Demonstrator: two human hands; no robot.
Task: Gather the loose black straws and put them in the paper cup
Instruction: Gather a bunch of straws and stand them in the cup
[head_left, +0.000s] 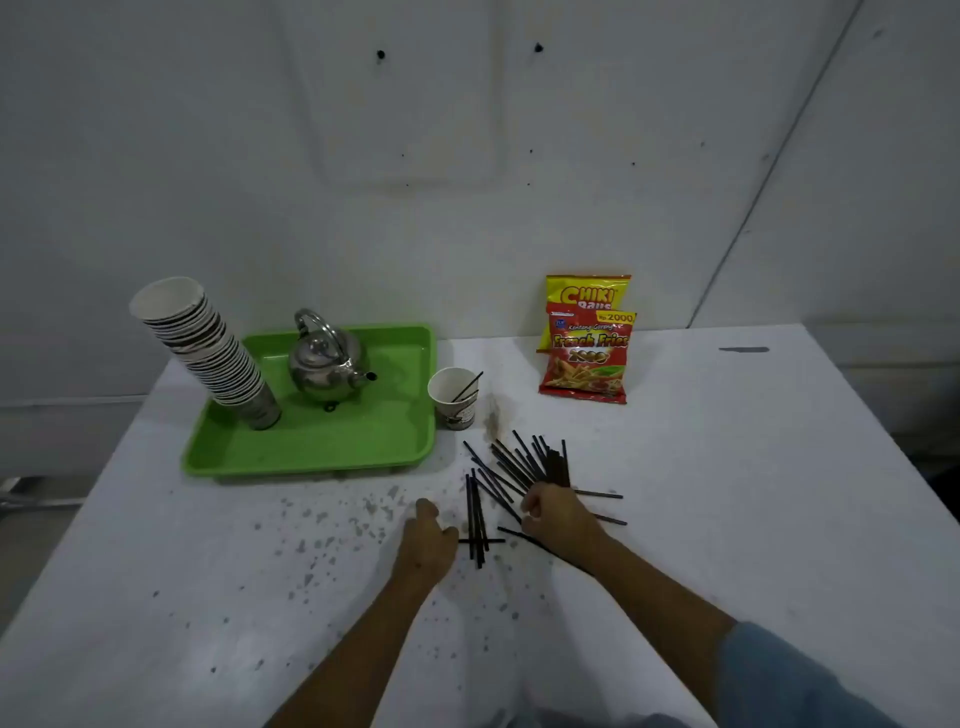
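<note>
I see the loose black straws (511, 475) scattered on the white table (753, 493), just near and right of the paper cup (455, 397), which already holds one straw (467, 387). My right hand (558, 512) is curled closed over a fanned bunch of them; my left hand (426, 540) rests beside a small parallel bundle, fingers together. Left of the cup sits a green tray (332, 447) with kettle (327, 366) and stacked cups (208, 348). Two snack bags (587, 343) lean far right.
</note>
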